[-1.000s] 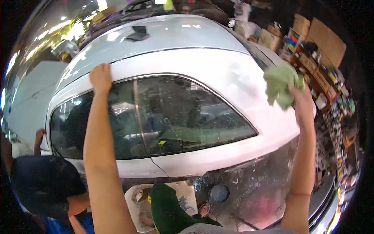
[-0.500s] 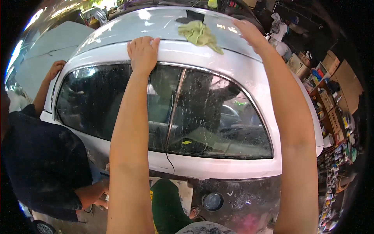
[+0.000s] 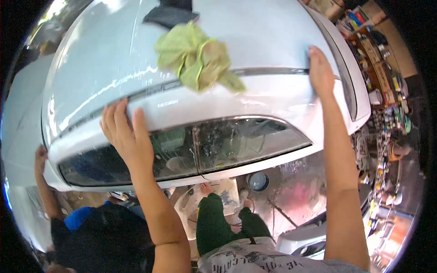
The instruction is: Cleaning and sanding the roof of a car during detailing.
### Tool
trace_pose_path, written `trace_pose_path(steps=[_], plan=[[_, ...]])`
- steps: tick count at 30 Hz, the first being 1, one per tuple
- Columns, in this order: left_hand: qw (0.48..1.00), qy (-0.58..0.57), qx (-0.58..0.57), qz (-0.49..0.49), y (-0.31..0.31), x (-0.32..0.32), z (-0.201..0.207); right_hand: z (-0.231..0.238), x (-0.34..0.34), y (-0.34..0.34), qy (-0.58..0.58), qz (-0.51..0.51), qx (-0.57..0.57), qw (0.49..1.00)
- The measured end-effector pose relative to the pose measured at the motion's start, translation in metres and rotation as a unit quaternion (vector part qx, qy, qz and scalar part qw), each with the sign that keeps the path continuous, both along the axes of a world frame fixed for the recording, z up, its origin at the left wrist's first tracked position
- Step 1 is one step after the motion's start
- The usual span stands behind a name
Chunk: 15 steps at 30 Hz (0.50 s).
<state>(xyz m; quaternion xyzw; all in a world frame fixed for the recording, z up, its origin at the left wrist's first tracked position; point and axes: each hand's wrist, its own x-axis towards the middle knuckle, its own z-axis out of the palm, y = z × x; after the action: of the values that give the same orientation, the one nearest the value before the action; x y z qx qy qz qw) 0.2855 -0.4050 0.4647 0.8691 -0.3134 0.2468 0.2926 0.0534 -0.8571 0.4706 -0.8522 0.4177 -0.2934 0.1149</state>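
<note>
The light-coloured car roof (image 3: 268,38) fills the upper part of the view. My left hand (image 3: 126,132) rests on the roof's near edge above the side windows (image 3: 246,141), its fingers apart and holding nothing. Farther right, my right hand (image 3: 321,75) lies stretched over the roof edge close to the rear window, with its underside hidden. Between the two hands a crumpled yellow-green cloth (image 3: 193,57) sits on the roof, across the dark trim strip (image 3: 268,71). Just beyond it is a flat dark grey piece (image 3: 169,17), whose kind I cannot make out.
A co-worker in a dark shirt (image 3: 104,239) stands at my left, one hand (image 3: 41,154) on the car's front corner. Below the windows are a round bucket (image 3: 258,181) and a pale board (image 3: 223,195) under my foot. Crowded shelves (image 3: 375,63) line the right side.
My view has tilted down and come closer over the roof. My left hand has shifted left along the edge, fingers spreading; my right hand remains over the rear end. The cloth stays on the roof.
</note>
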Motion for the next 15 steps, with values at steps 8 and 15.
trace_pose_path(steps=[8,15], plan=[[0.952,0.058,0.165,-0.253,-0.121,0.003,0.082,-0.001,0.008,0.036,-0.074,-0.143,0.006,0.987],[0.848,-0.007,0.224,-0.480,-0.235,-0.010,0.074,-0.002,0.000,0.030,-0.342,-0.187,0.040,0.920]])
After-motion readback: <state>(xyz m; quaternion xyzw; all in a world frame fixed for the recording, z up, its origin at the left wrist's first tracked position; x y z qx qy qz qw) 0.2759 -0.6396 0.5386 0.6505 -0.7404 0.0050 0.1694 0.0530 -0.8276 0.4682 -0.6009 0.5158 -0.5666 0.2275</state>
